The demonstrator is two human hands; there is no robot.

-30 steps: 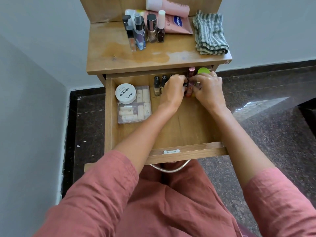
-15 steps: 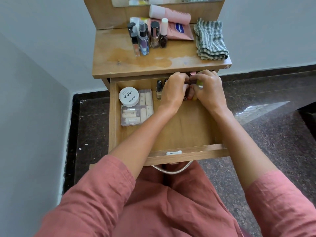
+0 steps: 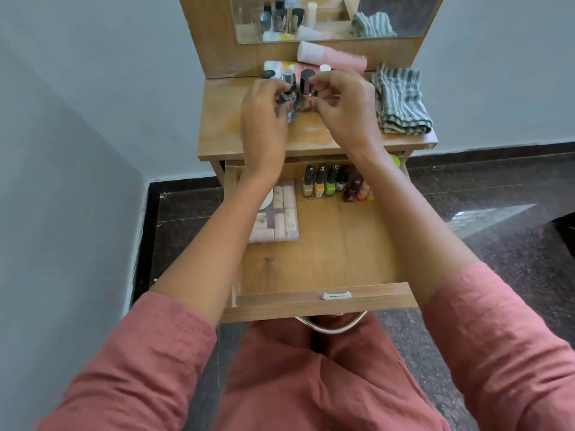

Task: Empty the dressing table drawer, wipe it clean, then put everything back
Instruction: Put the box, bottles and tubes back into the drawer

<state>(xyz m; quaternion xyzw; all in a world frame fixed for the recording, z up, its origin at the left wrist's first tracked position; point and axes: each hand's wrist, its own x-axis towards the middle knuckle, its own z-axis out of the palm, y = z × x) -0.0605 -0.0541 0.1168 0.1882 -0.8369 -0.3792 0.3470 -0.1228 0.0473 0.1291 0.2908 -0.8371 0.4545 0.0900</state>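
Left hand point(image 3: 264, 119) curls round a small grey-capped bottle point(image 3: 288, 84) on the wooden dressing table top point(image 3: 224, 135). The bottle's body is mostly hidden by fingers and blurred. Right hand point(image 3: 345, 110) pinches a dark-capped pinkish bottle point(image 3: 306, 84) just beside it; contact point hard to make out. Pink tube point(image 3: 336, 59) lies behind.

Open wooden drawer point(image 3: 326, 303) below:
- Left: clear plastic box of pale tubes point(image 3: 284, 213), with a white round tub point(image 3: 268, 199) half under the left wrist.
- Back: row of nail polish bottles point(image 3: 326, 185).
- Right: green-lidded item point(image 3: 395, 160), mostly behind the right forearm.

Striped folded cloth point(image 3: 399, 101) sits far right on the top.
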